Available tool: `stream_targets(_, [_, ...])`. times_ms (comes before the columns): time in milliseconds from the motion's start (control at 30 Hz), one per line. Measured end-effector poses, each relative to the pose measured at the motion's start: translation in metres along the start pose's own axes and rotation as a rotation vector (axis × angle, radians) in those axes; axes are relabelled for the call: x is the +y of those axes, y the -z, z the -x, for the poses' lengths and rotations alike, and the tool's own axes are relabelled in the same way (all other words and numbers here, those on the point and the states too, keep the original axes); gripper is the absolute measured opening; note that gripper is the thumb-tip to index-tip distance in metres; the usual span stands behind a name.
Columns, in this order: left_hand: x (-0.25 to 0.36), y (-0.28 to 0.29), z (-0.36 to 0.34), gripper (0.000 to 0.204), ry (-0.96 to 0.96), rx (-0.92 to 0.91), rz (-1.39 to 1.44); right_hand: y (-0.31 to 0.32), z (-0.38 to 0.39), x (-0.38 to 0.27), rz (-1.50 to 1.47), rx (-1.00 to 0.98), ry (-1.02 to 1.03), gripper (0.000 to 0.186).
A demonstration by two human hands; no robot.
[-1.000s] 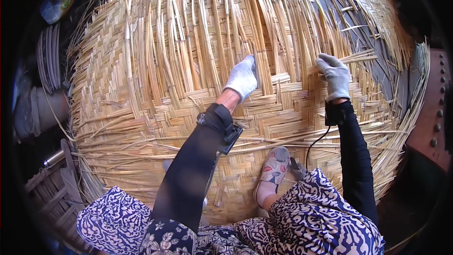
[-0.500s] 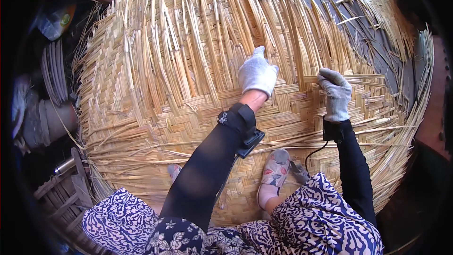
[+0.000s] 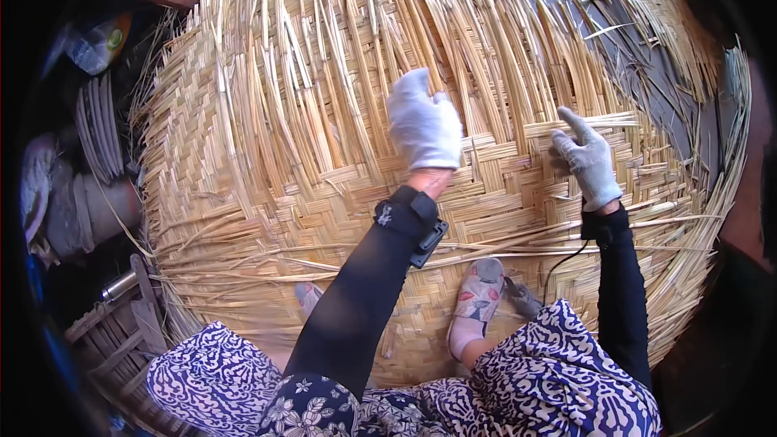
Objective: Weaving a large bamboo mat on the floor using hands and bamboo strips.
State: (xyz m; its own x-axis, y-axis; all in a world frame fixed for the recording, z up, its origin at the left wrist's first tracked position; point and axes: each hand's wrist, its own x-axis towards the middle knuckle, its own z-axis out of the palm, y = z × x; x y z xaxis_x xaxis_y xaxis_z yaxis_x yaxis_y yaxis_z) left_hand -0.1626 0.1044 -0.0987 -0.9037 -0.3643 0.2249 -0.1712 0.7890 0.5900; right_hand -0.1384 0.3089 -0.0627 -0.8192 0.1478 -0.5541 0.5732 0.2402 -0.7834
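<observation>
Grey floor, woven mat beneath both gloved hands

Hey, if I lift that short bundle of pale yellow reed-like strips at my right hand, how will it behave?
The bundle is probably light, since its strips look thin. It seems fairly stiff, lying nearly straight at your grey-gloved right hand. It may splay, as no tie shows.

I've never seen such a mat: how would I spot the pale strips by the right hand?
Find the big central woven mat, then the gloved right hand over it. At that hand lies a pale bundle of strips. It lies crosswise, while loose strips just beyond run away from the person.
</observation>
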Motion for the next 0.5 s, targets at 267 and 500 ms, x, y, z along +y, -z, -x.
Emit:
stream_targets(267, [-0.04,-0.006,-0.006,0.034,0.432,-0.598,0.281,-0.074,-0.041,-0.018,0.388,-0.162,0.788,0.02])
stream_targets(500, [-0.028,0.006,-0.005,0.045,0.492,-0.672,0.628,-0.115,-0.064,-0.039,0.736,0.124,0.536,0.041])
